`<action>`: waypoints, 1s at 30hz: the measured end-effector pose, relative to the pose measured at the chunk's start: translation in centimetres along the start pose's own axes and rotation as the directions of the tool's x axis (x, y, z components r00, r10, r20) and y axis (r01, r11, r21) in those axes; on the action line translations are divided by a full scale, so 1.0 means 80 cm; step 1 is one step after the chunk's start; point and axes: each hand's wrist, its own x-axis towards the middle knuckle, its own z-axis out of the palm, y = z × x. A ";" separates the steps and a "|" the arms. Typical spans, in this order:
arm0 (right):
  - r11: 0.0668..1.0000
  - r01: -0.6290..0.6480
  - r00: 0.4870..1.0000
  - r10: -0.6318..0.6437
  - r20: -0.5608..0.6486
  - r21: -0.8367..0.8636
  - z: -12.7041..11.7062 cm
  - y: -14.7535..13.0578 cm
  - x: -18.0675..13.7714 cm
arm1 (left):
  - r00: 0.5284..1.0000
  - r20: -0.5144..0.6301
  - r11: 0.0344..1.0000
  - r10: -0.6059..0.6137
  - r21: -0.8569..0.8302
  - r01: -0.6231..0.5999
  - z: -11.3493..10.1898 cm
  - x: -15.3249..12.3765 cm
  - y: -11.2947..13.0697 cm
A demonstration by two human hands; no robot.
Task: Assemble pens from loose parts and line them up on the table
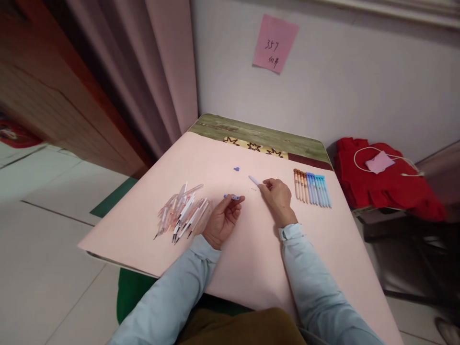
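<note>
My left hand [223,218] pinches a short blue pen part [233,197] between thumb and fingers above the pink sheet [251,258]. My right hand [276,199] holds a pale blue pen barrel [253,180] by one end, its tip pointing up-left. A loose pile of pen refills and clear barrels [183,213] lies just left of my left hand. A tidy row of assembled orange and blue pens [312,188] lies to the right of my right hand. A small blue cap [236,169] sits alone further back on the sheet.
The table [258,134] stands against a white wall with a pink note [275,43]. A curtain [151,72] hangs at the left. Red cloth [388,184] with a cord and pink card lies on a stand at the right.
</note>
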 end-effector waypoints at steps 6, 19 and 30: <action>0.996 0.000 1.000 0.001 -0.016 0.085 -0.005 0.004 -0.002 | 1.000 0.018 1.000 -0.002 -0.005 0.002 -0.003 0.003 -0.002; 0.998 0.026 0.997 -0.022 0.077 -0.051 -0.007 -0.011 0.010 | 1.000 -0.017 0.997 -0.024 -0.069 0.023 0.002 0.003 -0.001; 0.998 0.048 0.998 -0.049 -0.032 -0.049 0.008 -0.006 -0.006 | 0.998 0.048 0.991 -0.045 -0.124 0.051 0.000 -0.003 0.000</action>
